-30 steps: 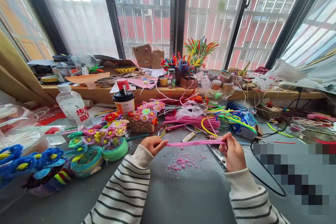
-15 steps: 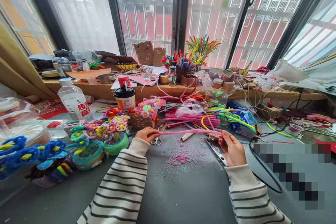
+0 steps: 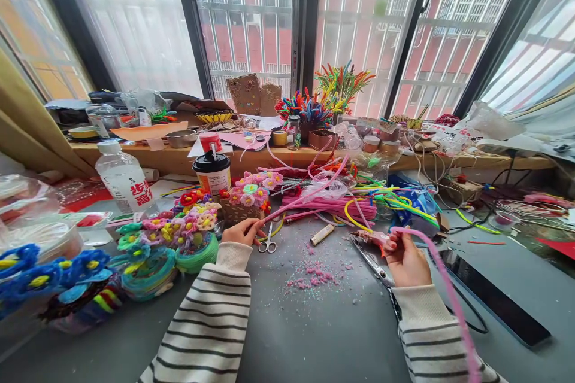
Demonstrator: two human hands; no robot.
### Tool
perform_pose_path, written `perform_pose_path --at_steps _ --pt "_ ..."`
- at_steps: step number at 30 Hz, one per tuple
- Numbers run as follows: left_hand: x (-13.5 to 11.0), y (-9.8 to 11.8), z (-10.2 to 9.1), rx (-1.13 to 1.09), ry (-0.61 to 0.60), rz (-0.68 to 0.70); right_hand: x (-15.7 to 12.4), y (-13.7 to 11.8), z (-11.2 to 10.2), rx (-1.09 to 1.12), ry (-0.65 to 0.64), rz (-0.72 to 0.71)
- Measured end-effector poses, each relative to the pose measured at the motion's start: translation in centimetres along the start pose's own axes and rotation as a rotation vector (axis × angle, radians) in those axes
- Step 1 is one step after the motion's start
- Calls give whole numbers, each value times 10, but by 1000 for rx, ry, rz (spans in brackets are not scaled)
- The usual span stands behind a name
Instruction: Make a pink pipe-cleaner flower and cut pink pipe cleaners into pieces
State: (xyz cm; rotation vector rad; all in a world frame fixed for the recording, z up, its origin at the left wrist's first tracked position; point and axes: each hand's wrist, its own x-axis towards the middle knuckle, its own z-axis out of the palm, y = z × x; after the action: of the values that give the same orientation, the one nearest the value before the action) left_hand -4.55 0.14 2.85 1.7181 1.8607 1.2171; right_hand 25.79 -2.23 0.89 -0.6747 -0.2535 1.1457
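Note:
My left hand [image 3: 241, 232] pinches the end of a pink pipe cleaner [image 3: 309, 194], which slants up and away to the right over the pile. Between the fingers of my right hand [image 3: 408, 258] is another pink pipe cleaner [image 3: 442, 266]; it arcs over the hand and droops past the wrist towards the lower right. Large scissors [image 3: 372, 263] lie just left of my right hand. Small scissors [image 3: 268, 243] rest beside my left fingertips. Pink fuzz clippings [image 3: 314, 275] are scattered on the grey table [image 3: 309, 335] between both hands.
Behind the hands lies a bundle of pink pipe cleaners [image 3: 332, 208]. Pipe-cleaner flowers [image 3: 179, 224], a lidded cup [image 3: 212, 172] and a water bottle [image 3: 126, 179] stand at left. A dark phone [image 3: 496, 299] lies at right. A white lighter-like stick [image 3: 322, 234] is near the middle.
Half a second ago one pink strand was stretched level between both hands. Now separate strands extend from each hand, and the right one hangs over the wrist. My right hand is slightly farther right.

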Motion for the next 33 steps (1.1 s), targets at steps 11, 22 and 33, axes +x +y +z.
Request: perform_pose_path --at_steps 11,22,33 --pt "2 -12 15 473 -31 -19 -5 3 6 141 -88 221" --pt "0 -10 15 336 19 351 -12 6 10 130 -199 357" --pt "-30 27 26 -349 -642 208 -27 22 22 151 -177 458"
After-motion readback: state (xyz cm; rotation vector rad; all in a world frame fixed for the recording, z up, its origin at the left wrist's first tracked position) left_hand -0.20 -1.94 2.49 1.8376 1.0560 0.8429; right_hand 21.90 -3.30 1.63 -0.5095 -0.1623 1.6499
